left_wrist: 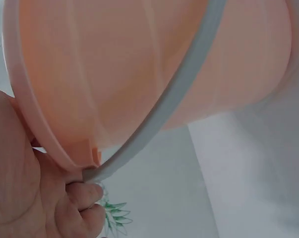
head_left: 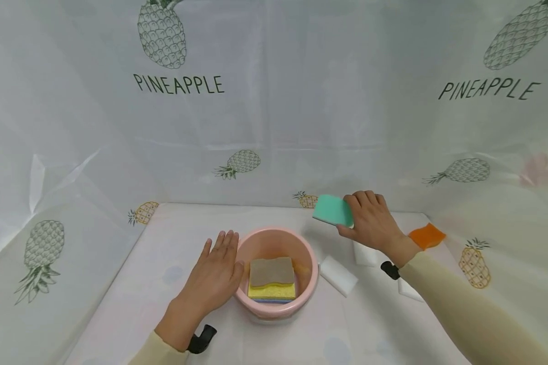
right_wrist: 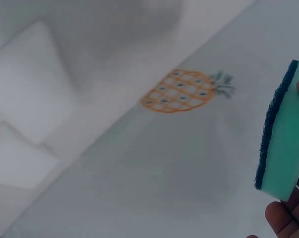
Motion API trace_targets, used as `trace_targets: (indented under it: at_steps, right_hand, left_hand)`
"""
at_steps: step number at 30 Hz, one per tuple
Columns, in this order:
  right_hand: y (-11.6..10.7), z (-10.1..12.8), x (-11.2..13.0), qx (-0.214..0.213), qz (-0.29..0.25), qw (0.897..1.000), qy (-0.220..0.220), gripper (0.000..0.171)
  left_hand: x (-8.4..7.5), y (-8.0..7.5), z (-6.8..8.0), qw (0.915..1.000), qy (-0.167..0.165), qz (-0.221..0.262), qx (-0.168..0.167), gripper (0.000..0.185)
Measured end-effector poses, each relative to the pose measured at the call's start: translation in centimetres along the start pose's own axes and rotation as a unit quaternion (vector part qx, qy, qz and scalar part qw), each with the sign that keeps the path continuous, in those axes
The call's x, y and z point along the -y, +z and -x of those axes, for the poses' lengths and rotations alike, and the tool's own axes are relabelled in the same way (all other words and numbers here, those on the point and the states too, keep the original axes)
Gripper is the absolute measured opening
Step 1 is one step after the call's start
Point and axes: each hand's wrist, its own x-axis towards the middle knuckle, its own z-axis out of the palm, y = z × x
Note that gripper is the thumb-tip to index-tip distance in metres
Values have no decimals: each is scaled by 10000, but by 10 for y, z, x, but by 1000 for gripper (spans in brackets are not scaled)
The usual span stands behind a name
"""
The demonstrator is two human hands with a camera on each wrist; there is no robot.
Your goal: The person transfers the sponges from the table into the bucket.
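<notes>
On the table stands a pink bucket [head_left: 311, 284] with a grey handle [left_wrist: 169, 106]. Inside lies a stack: a grey-brown sponge [head_left: 271, 272] over a yellow sponge [head_left: 271, 292], with a blue edge beneath. My left hand [head_left: 215, 279] holds the bucket's left rim, thumb over it and fingers along the outside, close by the handle's pivot in the left wrist view. To the upper right of the bucket, my right hand [head_left: 370, 220] pinches a green scrub sponge [head_left: 332, 210] by its edge, above the table. Its dark scouring side [right_wrist: 274, 124] shows in the right wrist view.
Right of the bucket lie several white sponge blocks, the nearest white block [head_left: 339, 275] close beside it. An orange piece [head_left: 427, 236] sits at the table's right edge, behind my right wrist. A pineapple-printed sheet [head_left: 324, 111] hangs around the table at the back and sides.
</notes>
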Motion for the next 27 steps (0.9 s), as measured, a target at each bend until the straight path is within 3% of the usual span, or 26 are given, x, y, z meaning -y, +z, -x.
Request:
trace_targets:
  at_steps: [9, 18, 27]
  right_hand:
    - [-32, -18, 56, -427, -304, 9974, -501, 66]
    - [-42, -28, 107, -90, -603, 9936, -955, 63]
    - [-30, -28, 134, 474, -740, 9876, -1304, 61]
  left_hand:
    - [3, -2, -2, 9997, -20, -220, -141, 66]
    - [-1, -1, -4, 9996, -140, -213, -93, 67]
    - [0, 3, -4, 9998, -136, -175, -19, 65]
